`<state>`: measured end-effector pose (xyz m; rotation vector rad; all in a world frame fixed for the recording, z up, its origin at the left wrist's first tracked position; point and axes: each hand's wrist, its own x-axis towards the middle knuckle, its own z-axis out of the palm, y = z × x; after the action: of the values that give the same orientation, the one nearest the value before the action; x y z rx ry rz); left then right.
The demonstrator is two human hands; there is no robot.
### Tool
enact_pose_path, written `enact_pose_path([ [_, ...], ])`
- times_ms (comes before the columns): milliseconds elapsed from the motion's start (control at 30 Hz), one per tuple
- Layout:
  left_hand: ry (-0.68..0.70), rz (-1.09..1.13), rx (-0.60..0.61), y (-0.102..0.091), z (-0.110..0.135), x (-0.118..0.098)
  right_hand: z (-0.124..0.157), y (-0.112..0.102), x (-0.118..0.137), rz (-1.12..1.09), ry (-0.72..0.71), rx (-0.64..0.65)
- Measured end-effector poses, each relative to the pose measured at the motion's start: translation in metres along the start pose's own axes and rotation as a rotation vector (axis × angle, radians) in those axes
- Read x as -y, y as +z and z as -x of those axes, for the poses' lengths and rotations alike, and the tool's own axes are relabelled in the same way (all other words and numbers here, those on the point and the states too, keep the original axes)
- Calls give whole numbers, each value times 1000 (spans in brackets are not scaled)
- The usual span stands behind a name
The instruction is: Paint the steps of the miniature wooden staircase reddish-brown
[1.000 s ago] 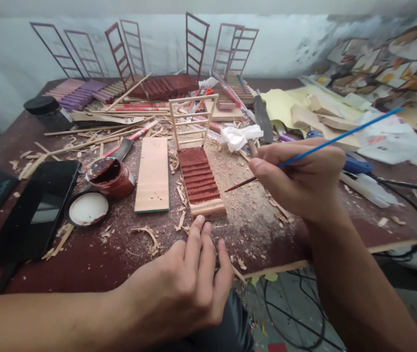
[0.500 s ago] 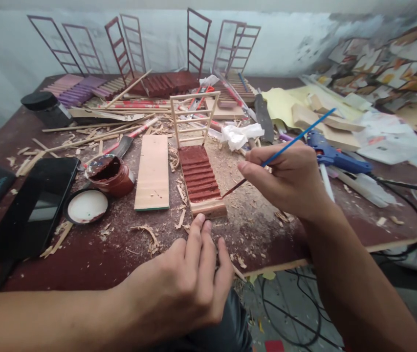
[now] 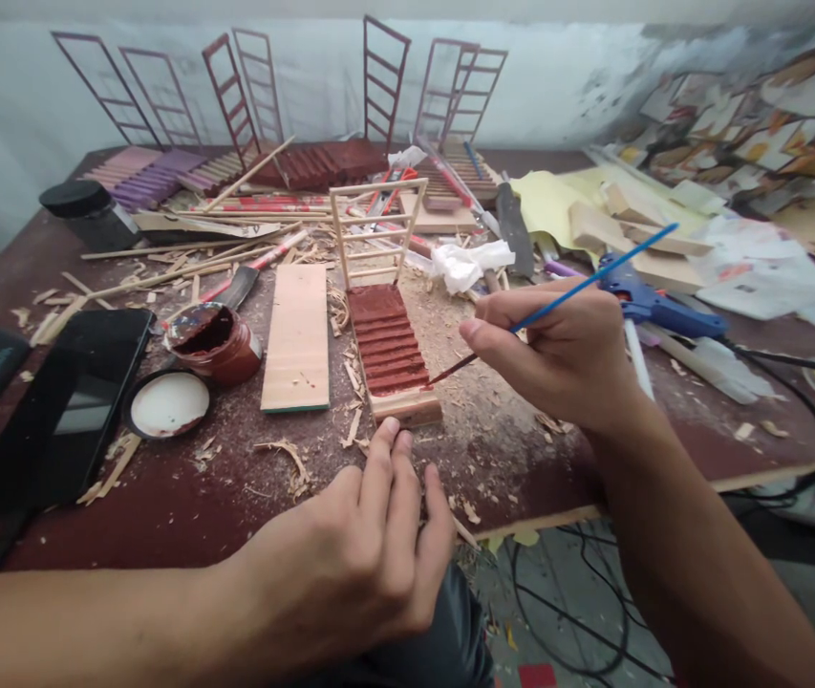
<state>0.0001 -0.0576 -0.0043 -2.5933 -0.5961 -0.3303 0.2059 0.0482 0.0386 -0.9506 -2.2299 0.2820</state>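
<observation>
A small wooden model chair (image 3: 389,349) lies flat on the table, its ribbed seat painted dark red, its near end and upright ladder back bare wood. My right hand (image 3: 557,349) pinches a thin blue paintbrush (image 3: 597,277), whose dark tip touches the painted seat's right edge. My left hand (image 3: 371,545) rests at the table's near edge, fingers stretched together, fingertips just short of the chair's bare end, holding nothing.
An open jar of red paint (image 3: 215,342) and its white lid (image 3: 167,406) sit left of a bare wood plank (image 3: 298,336). A black phone (image 3: 67,406) lies far left. A blue glue gun (image 3: 654,304), painted chair frames (image 3: 235,91), sticks and shavings crowd the table.
My right hand has moved left with the brush, bringing its tip from clear of the chair onto the painted seat's right edge. My left hand has stayed put.
</observation>
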Motion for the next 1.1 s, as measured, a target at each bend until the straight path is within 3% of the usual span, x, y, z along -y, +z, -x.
enact_pose_path([
  [233, -2, 5, 1, 0, 0, 0, 0, 1, 1, 10, 22, 86],
  [467, 3, 6, 0, 0, 0, 0, -1, 0, 1, -3, 24, 14],
  [633, 1, 9, -1, 0, 1, 1, -1, 0, -1, -10, 56, 112],
  [800, 8, 6, 4, 0, 0, 0, -2, -1, -4, -3, 70, 76],
  [1100, 1, 13, -3, 0, 0, 1, -2, 4, 0, -134, 40, 183],
])
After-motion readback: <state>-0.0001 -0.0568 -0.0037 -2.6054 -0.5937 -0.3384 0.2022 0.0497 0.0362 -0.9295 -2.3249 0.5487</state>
